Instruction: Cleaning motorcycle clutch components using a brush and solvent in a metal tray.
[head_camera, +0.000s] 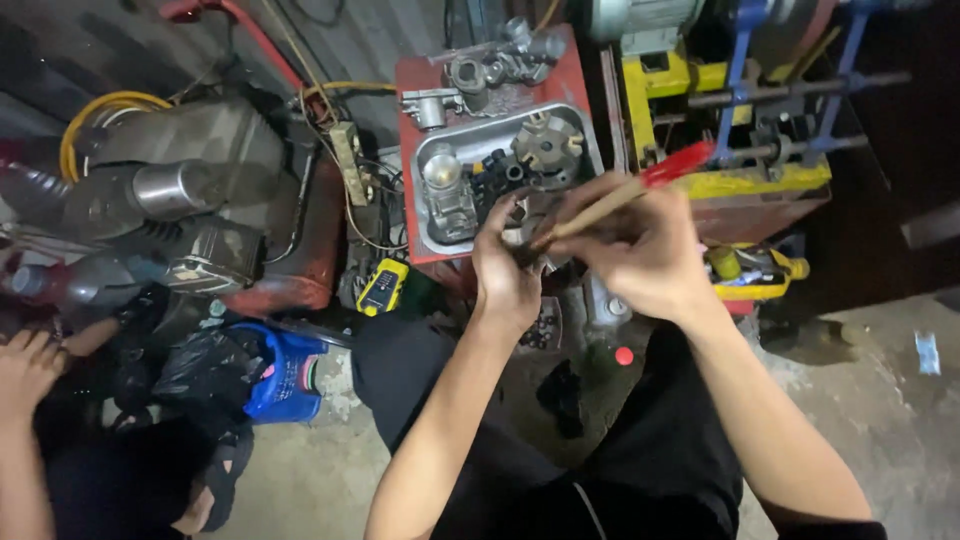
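My left hand (505, 265) grips a small dark metal part (523, 235), held in front of the metal tray (432, 150). My right hand (640, 250) holds a brush with a wooden handle and a red end (640, 188); its bristle end points down at the dark part, hidden between my hands. The tray sits on a red stand (415, 75) and holds several greasy machine parts, among them a toothed coupling (547, 143) and a silvery carburettor-like body (447, 195).
A dismantled engine (170, 200) lies at the left with a yellow hose (100, 105). Another person's hand (25, 365) shows at the far left. A blue plastic can (285, 375), a yellow meter (382, 287) and a yellow-blue machine (750, 130) surround my knees.
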